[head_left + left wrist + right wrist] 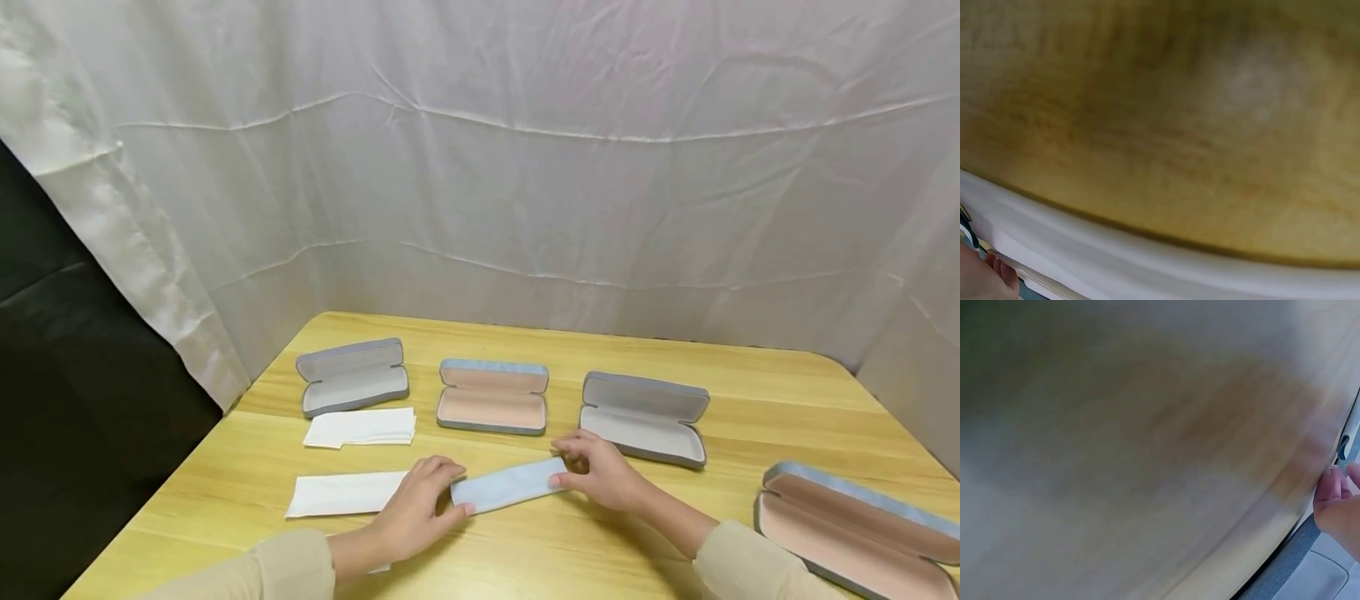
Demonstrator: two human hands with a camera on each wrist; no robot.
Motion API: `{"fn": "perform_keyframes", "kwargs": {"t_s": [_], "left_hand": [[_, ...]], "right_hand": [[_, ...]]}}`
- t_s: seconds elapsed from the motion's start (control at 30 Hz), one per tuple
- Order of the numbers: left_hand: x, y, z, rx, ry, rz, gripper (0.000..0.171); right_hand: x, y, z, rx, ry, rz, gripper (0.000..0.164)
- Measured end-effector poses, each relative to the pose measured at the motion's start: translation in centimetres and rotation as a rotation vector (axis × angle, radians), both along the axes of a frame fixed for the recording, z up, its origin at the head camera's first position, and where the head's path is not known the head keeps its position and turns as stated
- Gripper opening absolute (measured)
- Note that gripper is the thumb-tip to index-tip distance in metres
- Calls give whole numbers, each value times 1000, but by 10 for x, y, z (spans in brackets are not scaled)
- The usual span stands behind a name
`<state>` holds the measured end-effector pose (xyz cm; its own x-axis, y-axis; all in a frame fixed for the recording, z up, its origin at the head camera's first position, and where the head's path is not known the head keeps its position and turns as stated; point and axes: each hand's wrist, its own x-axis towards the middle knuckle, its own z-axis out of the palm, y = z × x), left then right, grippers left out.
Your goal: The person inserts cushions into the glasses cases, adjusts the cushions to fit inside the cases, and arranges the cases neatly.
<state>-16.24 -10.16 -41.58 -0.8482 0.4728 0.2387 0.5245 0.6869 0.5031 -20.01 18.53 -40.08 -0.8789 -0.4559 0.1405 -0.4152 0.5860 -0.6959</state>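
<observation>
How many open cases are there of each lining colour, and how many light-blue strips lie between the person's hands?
Pink-lined cases: 2
Grey-lined cases: 2
Light-blue strip: 1
Total: 5

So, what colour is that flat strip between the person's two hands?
The strip is pale blue; it shows best in the head view.
</observation>
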Motion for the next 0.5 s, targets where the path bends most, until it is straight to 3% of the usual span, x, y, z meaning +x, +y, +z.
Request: {"fn": "perform_keyframes", "kwargs": {"t_s": [0.13, 0.5], "left_hand": [[-2, 2, 2, 16, -16, 17, 46], [-5, 5, 3, 64, -88, 56, 42]], "right_hand": [[-1, 0, 1, -13, -19, 26, 49], [-4, -2, 2, 77, -5, 26, 28]]}}
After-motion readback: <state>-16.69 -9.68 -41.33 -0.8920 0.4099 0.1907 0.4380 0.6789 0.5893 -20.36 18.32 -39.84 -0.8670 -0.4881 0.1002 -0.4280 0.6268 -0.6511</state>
